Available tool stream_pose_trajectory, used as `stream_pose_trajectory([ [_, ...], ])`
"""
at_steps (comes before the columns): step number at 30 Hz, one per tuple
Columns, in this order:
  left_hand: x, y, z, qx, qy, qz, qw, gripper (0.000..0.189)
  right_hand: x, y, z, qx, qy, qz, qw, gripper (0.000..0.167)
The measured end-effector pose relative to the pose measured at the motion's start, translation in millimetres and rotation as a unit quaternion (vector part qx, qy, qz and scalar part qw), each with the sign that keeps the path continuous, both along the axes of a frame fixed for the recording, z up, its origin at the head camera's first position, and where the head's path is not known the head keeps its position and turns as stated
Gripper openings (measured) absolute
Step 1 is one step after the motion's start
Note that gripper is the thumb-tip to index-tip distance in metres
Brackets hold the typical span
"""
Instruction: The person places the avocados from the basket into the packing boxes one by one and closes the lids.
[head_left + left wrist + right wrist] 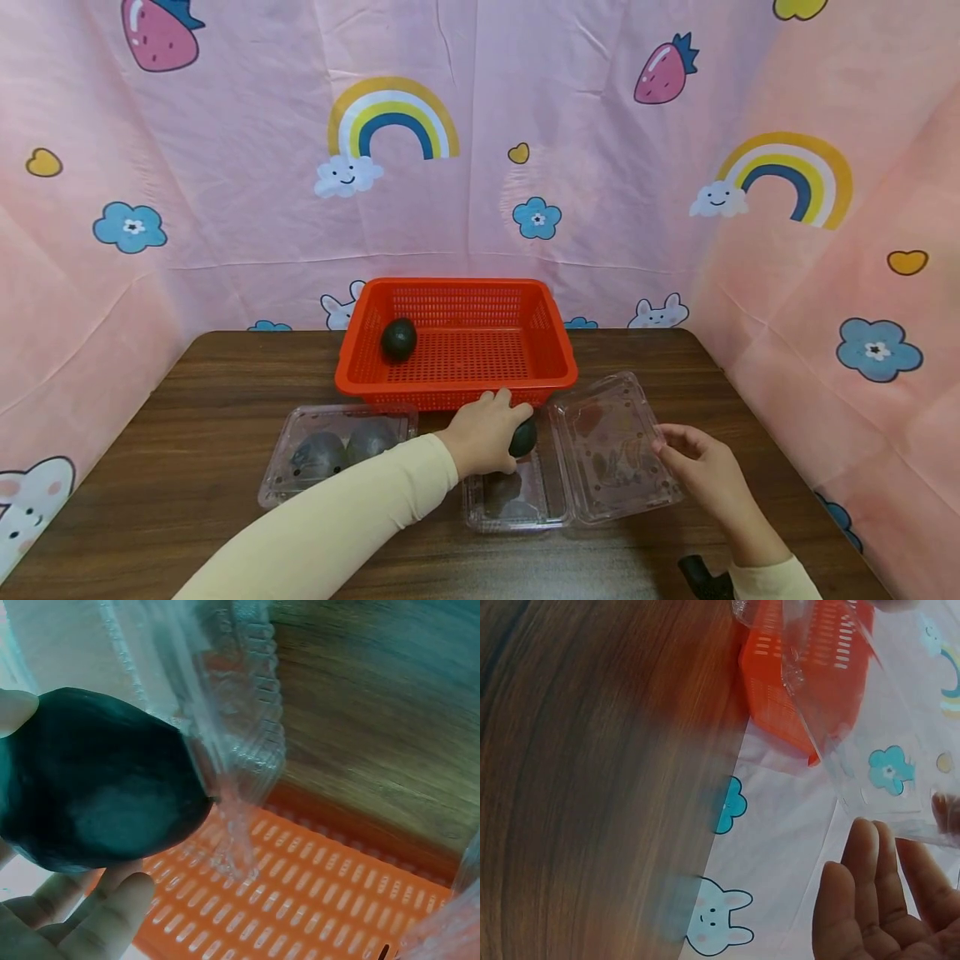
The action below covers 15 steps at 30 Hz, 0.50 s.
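Note:
My left hand [483,433] grips a dark green avocado [523,437] over the base of a clear plastic clamshell box [517,523]. In the left wrist view the avocado [105,780] lies between the thumb and fingers, beside the box's ridged edge [259,735]. My right hand [705,471] pinches the outer edge of the raised lid [611,450], which leans out to the right of the base. In the right wrist view that hand [885,900] has its thumb and fingers at the lid's rim. My left hand and sleeve hide part of the base.
Behind the boxes stands a red perforated basket [457,388] with one avocado [399,340] at its left. Left of my forearm sits another clear box [300,414] with two dark avocados [318,454] inside. A black object [705,577] shows by my right wrist. Patterned cloth surrounds the wooden table [187,467].

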<state>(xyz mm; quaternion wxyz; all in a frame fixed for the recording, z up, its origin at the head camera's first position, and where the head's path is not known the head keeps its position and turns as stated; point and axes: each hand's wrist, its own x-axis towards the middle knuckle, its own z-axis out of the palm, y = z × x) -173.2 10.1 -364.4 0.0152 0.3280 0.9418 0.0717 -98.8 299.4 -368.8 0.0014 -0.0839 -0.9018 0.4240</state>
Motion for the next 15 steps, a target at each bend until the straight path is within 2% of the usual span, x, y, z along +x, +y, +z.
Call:
stream_pose_trajectory([
  [15,-3.4,8.2,-4.3,-0.055,-0.005,0.007,0.9984,0.057,-0.5,0.9,-1.3,-0.002,-0.006,0.000,1.0000,0.050],
])
